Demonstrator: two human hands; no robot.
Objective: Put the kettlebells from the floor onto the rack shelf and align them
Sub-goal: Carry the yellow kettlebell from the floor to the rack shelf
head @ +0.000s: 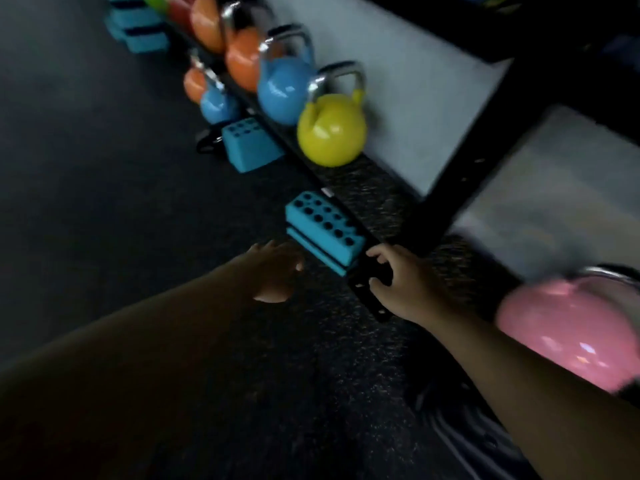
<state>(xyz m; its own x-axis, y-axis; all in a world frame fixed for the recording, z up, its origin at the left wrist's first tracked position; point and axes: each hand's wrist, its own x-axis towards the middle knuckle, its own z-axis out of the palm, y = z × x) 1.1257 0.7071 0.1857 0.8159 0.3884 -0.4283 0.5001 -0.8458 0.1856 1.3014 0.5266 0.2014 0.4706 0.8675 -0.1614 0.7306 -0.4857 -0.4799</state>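
Observation:
A low black rack shelf (pixel 372 199) runs from the top left towards the lower right. On it stand a yellow kettlebell (pixel 330 131), a blue kettlebell (pixel 282 88) and orange kettlebells (pixel 242 64) in a row. A pink kettlebell (pixel 568 327) sits on the shelf at the right edge, blurred. On the floor beyond are a small blue kettlebell (pixel 216 105) and a small orange kettlebell (pixel 194 84). My left hand (pixel 277 271) hovers over the floor, fingers loose, holding nothing. My right hand (pixel 394 278) is by the rack's black front foot, fingers apart, empty.
Blue foam blocks with holes lie on the dark rubber floor: one (pixel 322 232) just ahead of my hands, another (pixel 249 143) farther on, more blue blocks (pixel 138 29) at the top left. A black upright post (pixel 485 126) rises from the rack. The frame is motion-blurred.

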